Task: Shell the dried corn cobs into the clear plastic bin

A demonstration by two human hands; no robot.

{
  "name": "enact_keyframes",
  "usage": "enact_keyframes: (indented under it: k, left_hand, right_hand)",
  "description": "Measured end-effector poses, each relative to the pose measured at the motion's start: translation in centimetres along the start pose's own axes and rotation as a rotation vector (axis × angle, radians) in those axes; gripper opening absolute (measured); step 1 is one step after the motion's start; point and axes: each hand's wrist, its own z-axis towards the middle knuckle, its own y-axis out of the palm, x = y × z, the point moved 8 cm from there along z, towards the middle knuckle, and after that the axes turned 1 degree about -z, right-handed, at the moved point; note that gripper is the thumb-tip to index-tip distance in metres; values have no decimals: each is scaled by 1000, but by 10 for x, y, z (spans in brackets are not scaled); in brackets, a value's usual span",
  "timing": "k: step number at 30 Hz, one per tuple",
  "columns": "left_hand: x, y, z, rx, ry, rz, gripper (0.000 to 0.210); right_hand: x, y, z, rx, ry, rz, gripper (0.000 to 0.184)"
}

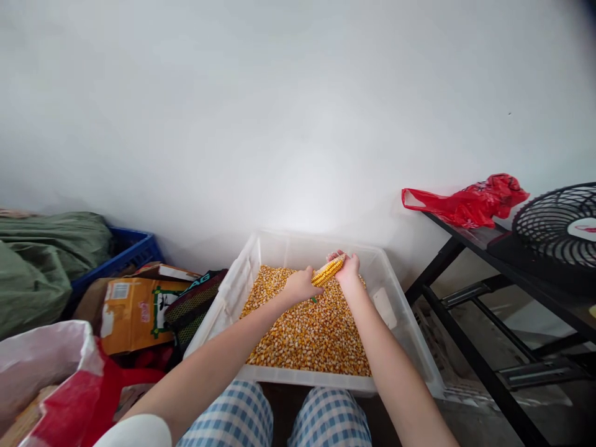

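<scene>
An ear of corn (327,272) is held between my two hands above a translucent plastic bin (298,375). My left hand (300,285) grips its lower left end, fingers closed round it. At the upper right end, my right hand (347,267) is curled about the tip, with part of its fingers hidden behind the ear. Rows of yellow kernels cover most of the ear; a paler strip shows along its upper side. Loose corn kernels (311,341) fill the bin beneath, and a small green bit lies among them near my left hand.
Right of the bin stands a black metal-framed table (470,304) bearing a red plastic bag (479,202) and a black fan (559,223). On the left are an orange cardboard box (135,313), a blue crate (135,251) under green cloth, and a red-and-white bag (69,397). A white wall rises behind.
</scene>
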Motion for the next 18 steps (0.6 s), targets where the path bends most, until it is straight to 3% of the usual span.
enact_keyframes:
  k: [5, 12, 18]
  left_hand:
    - [12, -3, -5, 8, 64, -19, 49]
    - [24, 1, -12, -85, 92, -500, 40]
    - [57, 15, -30, -505, 133, -1135, 39]
  right_hand:
    - [-9, -2, -5, 86, -102, -62, 38]
    - [-34, 26, -23, -100, -292, -199, 42]
    - [-51, 25, -18, -171, -405, -276, 48]
